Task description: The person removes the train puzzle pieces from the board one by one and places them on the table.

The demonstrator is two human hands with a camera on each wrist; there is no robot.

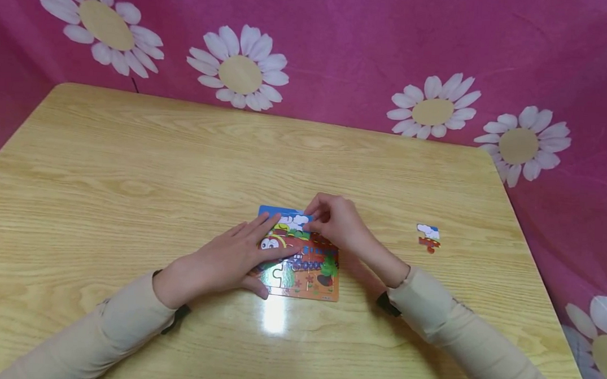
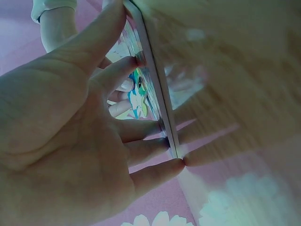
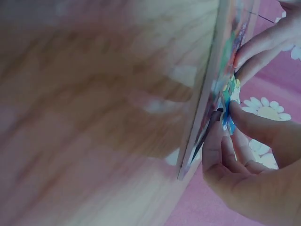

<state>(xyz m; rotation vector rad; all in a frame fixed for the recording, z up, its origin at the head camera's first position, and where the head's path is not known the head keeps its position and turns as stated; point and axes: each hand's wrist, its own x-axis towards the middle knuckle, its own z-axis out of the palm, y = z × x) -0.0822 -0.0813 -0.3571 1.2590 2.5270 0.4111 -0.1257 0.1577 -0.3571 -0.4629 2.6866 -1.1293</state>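
A square jigsaw puzzle [image 1: 324,289] with a cartoon train picture lies in its tray on the table. My left hand [image 1: 229,254] rests spread over its left side, fingers straight, with the fingertips pressing on the picture and the tray's edge. At the upper right of the puzzle, my right hand [image 1: 340,219] pinches a jigsaw piece [image 3: 226,110] between thumb and fingers. That piece, blue with white and green, is tilted up over the tray in the right wrist view. Dark tray bottom shows below my right fingers, which hide part of that corner.
Off to the right on the wooden table [image 1: 183,150] lies a loose bit of jigsaw [image 1: 428,237], white, blue and red. A pink cloth [image 1: 340,55] with large white daisies hangs behind the table's far edge and down its right side.
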